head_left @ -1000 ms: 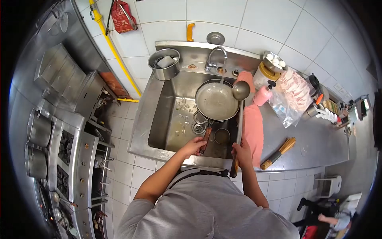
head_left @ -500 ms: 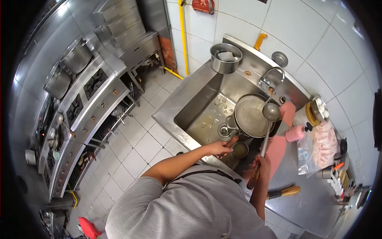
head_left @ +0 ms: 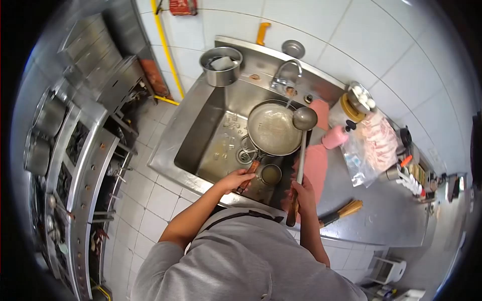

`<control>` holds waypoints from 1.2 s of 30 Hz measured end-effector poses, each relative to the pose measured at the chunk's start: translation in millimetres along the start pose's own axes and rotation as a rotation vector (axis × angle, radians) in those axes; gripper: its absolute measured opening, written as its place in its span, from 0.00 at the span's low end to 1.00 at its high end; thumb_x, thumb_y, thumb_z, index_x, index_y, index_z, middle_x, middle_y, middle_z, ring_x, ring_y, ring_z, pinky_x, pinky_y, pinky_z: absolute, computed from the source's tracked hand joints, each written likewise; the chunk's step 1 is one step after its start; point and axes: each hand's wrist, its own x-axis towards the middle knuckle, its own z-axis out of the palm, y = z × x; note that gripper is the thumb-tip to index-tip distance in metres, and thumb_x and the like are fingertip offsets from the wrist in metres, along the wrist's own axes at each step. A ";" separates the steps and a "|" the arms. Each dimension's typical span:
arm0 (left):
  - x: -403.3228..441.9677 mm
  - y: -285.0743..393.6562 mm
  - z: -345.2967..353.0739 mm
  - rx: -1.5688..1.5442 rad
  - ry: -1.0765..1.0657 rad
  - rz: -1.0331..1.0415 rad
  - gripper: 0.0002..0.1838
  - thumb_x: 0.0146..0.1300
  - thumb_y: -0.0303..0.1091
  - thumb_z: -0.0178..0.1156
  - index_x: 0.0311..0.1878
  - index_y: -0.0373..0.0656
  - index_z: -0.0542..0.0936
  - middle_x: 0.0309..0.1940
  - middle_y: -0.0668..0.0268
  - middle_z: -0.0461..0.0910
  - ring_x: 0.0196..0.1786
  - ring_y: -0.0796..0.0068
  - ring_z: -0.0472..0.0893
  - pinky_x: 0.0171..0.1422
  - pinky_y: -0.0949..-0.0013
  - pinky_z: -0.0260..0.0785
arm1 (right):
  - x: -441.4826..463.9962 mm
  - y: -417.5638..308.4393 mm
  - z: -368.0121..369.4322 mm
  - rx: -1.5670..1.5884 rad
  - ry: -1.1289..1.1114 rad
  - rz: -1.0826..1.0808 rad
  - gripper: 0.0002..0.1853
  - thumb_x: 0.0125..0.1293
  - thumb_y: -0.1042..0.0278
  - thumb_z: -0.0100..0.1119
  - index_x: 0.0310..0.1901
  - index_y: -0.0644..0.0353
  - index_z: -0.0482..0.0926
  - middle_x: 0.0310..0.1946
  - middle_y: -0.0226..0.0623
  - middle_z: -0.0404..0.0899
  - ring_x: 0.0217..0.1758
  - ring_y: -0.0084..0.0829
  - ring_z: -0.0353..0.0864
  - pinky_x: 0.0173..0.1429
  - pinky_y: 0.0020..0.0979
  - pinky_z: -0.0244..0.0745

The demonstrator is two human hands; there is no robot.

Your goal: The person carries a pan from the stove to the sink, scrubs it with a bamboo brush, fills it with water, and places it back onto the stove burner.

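White tiles [head_left: 386, 40] covered the wall behind one steel sink [head_left: 168, 153], and one pan [head_left: 273, 133] sat in the sink's right part, beneath the single tap [head_left: 288, 67], with one thin stream of water dropping into it. Two bare hands were busy: the left hand [head_left: 237, 180] was wrapped round the pan's one wooden handle, while the right hand [head_left: 304, 194] grasped the shaft of one ladle [head_left: 305, 119], whose bowl was over the pan's right edge; I couldn't tell whether they touched. Near the pan, one small round vessel [head_left: 271, 174] of murky liquid stood beside one drain [head_left: 244, 157], and clear scraps [head_left: 231, 122] lay scattered, too many to count. One deep pot [head_left: 221, 76] stood at the far left corner, something pale inside. On the right, pink cloth [head_left: 314, 168] showed in two patches, with one pink bottle [head_left: 335, 137] next to it. Farther off came one metal bowl [head_left: 352, 103] holding at least three white eggs [head_left: 363, 97], one spread of sliced meat [head_left: 379, 143], and one brush [head_left: 346, 211] lying on the counter [head_left: 381, 200]. Across the floor, two big pots [head_left: 49, 115] stood by the stove [head_left: 83, 165].
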 end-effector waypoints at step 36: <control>18.8 21.7 8.6 -0.278 -0.110 -0.281 0.13 0.65 0.51 0.57 0.37 0.53 0.73 0.18 0.77 0.66 0.20 0.79 0.68 0.24 0.74 0.60 | -17.8 24.9 21.3 0.216 0.019 0.040 0.21 0.62 0.78 0.54 0.56 0.61 0.64 0.20 0.28 0.66 0.15 0.21 0.67 0.17 0.25 0.65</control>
